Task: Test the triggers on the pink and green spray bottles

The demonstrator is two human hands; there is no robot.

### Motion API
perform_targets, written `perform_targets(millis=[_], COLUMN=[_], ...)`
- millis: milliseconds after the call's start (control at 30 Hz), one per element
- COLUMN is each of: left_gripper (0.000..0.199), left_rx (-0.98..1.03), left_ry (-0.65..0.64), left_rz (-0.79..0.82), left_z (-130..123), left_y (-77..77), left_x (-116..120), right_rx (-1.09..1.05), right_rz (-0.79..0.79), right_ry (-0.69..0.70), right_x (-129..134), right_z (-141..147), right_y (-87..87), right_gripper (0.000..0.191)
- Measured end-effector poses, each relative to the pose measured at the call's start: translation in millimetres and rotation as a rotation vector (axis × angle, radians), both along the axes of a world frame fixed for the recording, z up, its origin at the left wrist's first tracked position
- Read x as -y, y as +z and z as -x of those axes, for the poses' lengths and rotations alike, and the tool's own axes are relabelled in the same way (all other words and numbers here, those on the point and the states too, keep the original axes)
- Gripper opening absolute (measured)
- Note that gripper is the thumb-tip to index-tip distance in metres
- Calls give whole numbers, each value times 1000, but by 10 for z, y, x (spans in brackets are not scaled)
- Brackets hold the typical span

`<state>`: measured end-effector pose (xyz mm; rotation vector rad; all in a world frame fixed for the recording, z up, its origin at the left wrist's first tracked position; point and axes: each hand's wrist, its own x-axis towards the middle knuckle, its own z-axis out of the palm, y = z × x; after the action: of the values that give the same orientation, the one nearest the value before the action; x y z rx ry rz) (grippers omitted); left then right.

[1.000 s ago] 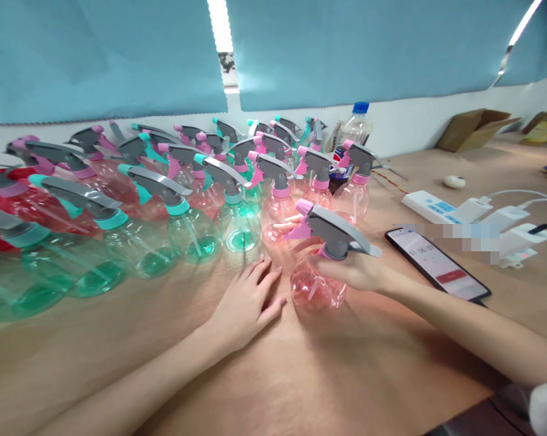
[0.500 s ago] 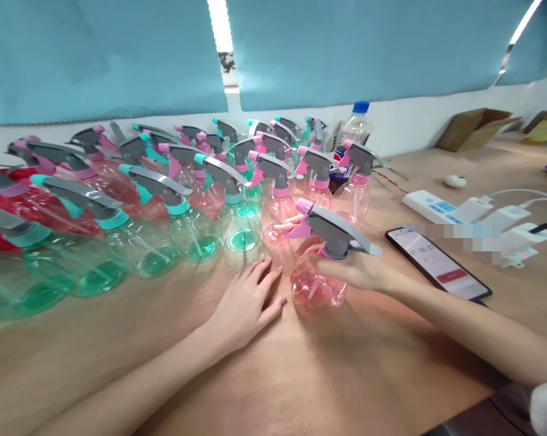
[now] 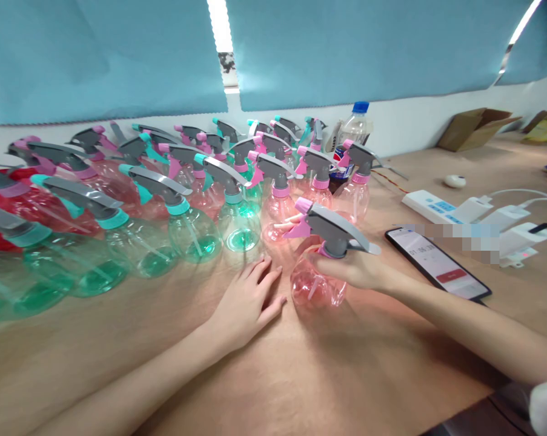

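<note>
My right hand (image 3: 359,271) is wrapped round the neck and upper body of a pink spray bottle (image 3: 316,287), which stands upright on the table (image 3: 273,381). Its grey trigger head has a pink nozzle and trigger pointing left. My left hand (image 3: 250,297) lies flat on the table just left of that bottle, fingers apart and nothing in them. Beyond my left fingertips stands a green spray bottle (image 3: 239,224) with a teal collar. Behind the held bottle are more pink spray bottles, among them one with a pink collar (image 3: 280,203).
Several green and pink spray bottles fill the left and back of the table. A clear bottle with a blue cap (image 3: 355,127) stands behind them. On the right are a phone (image 3: 437,260), a white power strip (image 3: 430,206) with chargers, a white round object (image 3: 455,181) and a cardboard box (image 3: 473,128).
</note>
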<state>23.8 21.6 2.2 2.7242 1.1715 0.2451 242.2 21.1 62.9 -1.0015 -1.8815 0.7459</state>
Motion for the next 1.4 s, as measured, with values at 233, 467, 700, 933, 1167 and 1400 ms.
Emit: perform_targets(millis=[233, 467, 700, 933, 1167, 1400], left_gripper=[49, 50, 50, 50, 51, 50], left_rx=[28, -3, 23, 7, -23, -4], left_ry=[0, 1, 1, -3, 9, 2], left_rz=[-2, 2, 0, -3, 12, 9], left_z=[11, 12, 10, 12, -4, 3], left_y=[-15, -8, -6, 2, 12, 5], left_x=[5, 2, 3, -1, 4, 5], right_rx=[-2, -20, -53, -17, -21, -44], right_rz=[-14, 9, 39, 19, 3, 22], right_ry=[10, -8, 20, -1, 3, 36], right_x=[-1, -3, -2, -6, 5, -15], right_z=[2, 7, 32, 5, 3, 20], right_y=[-6, 2, 62, -19, 4, 25], right_gripper=[43, 42, 32, 44, 30, 19])
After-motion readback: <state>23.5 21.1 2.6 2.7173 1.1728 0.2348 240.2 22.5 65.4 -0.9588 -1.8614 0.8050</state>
